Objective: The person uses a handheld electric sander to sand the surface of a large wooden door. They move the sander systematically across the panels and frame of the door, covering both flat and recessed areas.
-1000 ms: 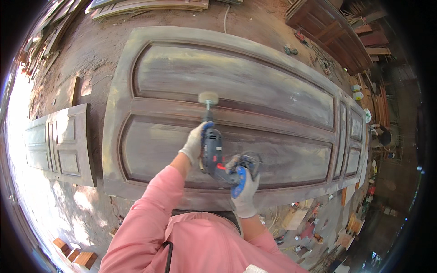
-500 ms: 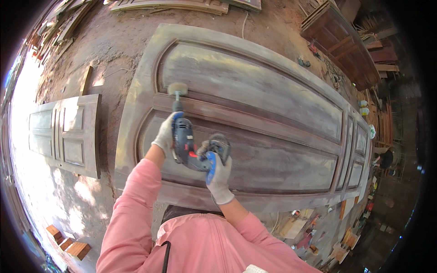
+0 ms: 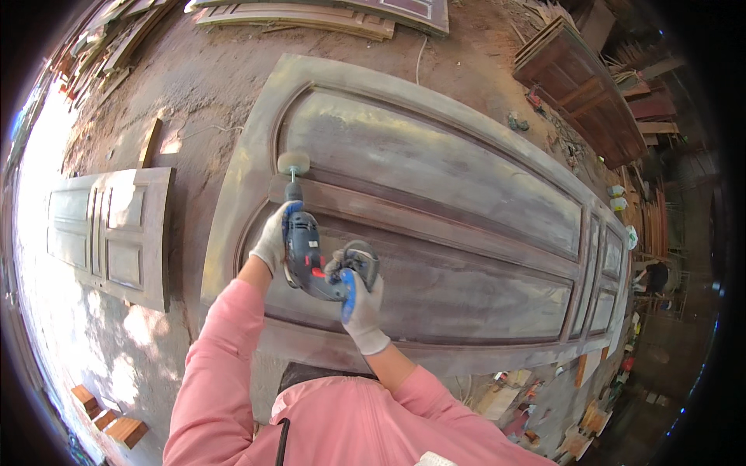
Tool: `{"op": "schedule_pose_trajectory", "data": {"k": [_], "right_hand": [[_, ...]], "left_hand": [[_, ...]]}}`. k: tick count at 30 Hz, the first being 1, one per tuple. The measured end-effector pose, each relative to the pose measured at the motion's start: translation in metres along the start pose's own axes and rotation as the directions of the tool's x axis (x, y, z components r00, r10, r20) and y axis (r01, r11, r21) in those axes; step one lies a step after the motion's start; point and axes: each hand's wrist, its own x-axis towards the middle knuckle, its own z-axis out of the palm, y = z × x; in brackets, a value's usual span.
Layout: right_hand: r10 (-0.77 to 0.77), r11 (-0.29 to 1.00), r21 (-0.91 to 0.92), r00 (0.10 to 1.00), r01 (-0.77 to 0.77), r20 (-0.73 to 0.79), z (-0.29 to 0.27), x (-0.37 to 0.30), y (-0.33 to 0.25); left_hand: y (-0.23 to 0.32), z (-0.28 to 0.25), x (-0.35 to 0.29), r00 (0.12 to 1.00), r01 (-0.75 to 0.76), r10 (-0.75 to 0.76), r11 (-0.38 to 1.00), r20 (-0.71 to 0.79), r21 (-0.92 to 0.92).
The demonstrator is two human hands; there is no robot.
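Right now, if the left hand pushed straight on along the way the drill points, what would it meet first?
The left hand grips the blue drill, aimed up the wooden door. Its sanding pad sits at the door's cross rail; next comes the upper raised panel. Depth is unclear.

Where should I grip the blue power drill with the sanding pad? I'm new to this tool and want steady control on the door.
Probably with two hands, as shown: the left hand wraps the front of the blue drill's body from its left, behind the sanding pad, and the right hand takes the rear handle from below. The long body lies pointing away across the wooden door, so gripping both ends steadies it.
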Motion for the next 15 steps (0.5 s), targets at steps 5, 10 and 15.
{"op": "schedule_pose_trajectory", "data": {"k": [5,10,15], "right_hand": [[-0.064,0.998,0.024,0.998,0.065,-0.024,-0.016,0.017,-0.049],[-0.176,0.983,0.005,0.954,0.183,-0.242,-0.06,0.046,-0.047],[-0.276,0.959,-0.017,0.911,0.284,-0.306,-0.051,0.077,-0.073]], "left_hand": [[-0.018,0.047,0.029,0.996,0.057,-0.055,0.998,0.064,-0.029],[-0.03,0.108,0.085,0.993,-0.028,0.003,0.976,0.116,0.216],[-0.029,0.157,0.123,0.982,-0.026,-0.032,0.952,0.185,0.306]]}}
